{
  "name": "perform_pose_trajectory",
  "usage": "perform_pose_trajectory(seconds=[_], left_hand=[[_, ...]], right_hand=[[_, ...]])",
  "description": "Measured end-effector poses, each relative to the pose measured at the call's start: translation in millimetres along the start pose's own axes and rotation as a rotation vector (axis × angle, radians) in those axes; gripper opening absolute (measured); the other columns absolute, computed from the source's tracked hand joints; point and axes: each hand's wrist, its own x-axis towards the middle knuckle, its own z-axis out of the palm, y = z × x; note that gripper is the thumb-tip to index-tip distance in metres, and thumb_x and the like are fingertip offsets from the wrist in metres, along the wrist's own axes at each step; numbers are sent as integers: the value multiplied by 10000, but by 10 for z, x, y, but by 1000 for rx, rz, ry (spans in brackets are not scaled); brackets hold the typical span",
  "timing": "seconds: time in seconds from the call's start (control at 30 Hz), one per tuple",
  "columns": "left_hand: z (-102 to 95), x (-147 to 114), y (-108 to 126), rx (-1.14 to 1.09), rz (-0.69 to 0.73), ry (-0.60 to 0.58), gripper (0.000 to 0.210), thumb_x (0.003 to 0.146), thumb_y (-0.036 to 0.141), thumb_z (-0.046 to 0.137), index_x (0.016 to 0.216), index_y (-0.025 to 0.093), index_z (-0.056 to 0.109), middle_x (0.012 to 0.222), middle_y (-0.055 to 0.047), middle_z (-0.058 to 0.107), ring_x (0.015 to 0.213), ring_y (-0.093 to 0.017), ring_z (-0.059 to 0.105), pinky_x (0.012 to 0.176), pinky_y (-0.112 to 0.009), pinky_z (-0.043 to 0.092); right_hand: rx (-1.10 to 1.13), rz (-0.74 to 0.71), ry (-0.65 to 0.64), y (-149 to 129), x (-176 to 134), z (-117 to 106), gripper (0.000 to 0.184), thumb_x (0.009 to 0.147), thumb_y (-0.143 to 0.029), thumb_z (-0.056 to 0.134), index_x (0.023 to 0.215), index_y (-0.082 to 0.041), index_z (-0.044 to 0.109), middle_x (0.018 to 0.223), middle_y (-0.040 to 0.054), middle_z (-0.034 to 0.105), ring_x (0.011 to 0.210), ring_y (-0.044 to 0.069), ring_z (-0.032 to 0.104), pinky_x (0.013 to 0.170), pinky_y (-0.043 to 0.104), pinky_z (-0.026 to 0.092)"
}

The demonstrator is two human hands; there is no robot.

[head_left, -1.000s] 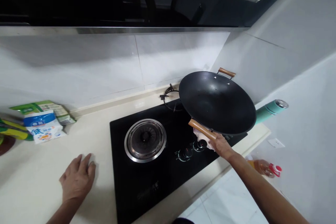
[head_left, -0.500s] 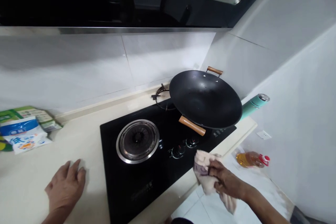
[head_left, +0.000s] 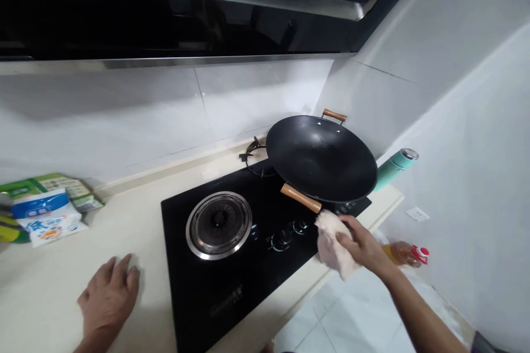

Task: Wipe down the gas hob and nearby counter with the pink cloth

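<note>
My right hand (head_left: 360,242) grips a pale pink cloth (head_left: 334,245), which hangs bunched over the front right edge of the black gas stove (head_left: 199,292). Just behind the cloth is the wooden handle (head_left: 301,198) of a large black wok (head_left: 321,157). The wok sits on the right burner, and its second wooden handle points to the back wall. My left hand (head_left: 111,295) rests palm down on the pale countertop (head_left: 144,231), left of the stove, fingers stretched out and holding nothing. The uncovered left burner (head_left: 219,226) lies between my hands.
White-and-blue and green packets (head_left: 49,218) lie on the counter at the left. A teal bottle (head_left: 395,168) stands behind the wok's right side. On the floor at right is an oil bottle (head_left: 406,253) with a red cap. The range hood (head_left: 186,16) hangs low above.
My right hand has brought the cloth up and slightly right, closer to the wok's near handle. My left hand stays on the countertop. The view has shifted slightly.
</note>
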Motion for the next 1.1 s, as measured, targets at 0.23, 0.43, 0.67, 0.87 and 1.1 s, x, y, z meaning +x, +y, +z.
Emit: perform_pose_trajectory(seconds=[0.23, 0.43, 0.67, 0.87, 1.1], left_hand=[[-33, -27, 4, 3, 24, -19, 609, 1028, 486, 171, 1416, 191, 536, 1540, -189, 494, 1458, -335, 427, 1157, -616, 381], [-38, -42, 20, -17, 19, -20, 606, 1028, 471, 177, 1416, 182, 541, 1535, -193, 489, 1460, -343, 420, 1157, -624, 380], [-22, -39, 11, -10, 12, -12, 600, 1027, 469, 188, 1412, 180, 545, 1538, -198, 484, 1448, -353, 430, 1154, -621, 382], [6, -27, -13, -10, 8, -2, 585, 1027, 472, 205, 1416, 196, 543, 1546, -190, 486, 1461, -347, 424, 1160, -628, 377], [22, -30, -32, -35, 44, 13, 535, 1012, 428, 314, 1402, 163, 565, 1533, -229, 496, 1435, -407, 447, 1118, -676, 405]], right_hand=[[-233, -35, 121, -167, 480, 1114, 531, 894, -523, 665, 1403, -377, 631, 1374, 122, 511, 1131, 329, 525, 952, 567, 490], [-65, -201, 256, 183, -283, 1246, 453, 1001, -456, 507, 1399, -268, 615, 1327, 141, 528, 1226, 312, 558, 1052, 527, 513], [10, 13, 189, 602, -596, 478, 432, 941, -547, 556, 1252, -280, 690, 1216, 91, 582, 1051, 259, 654, 926, 418, 573], [-263, 192, 365, 757, 472, 130, 452, 874, -444, 546, 1216, -199, 712, 1261, 156, 553, 1244, 339, 541, 1064, 519, 468], [-286, 137, 272, 284, 9, 1074, 431, 919, -426, 532, 1270, -224, 679, 1284, 155, 584, 1114, 324, 590, 950, 501, 535]])
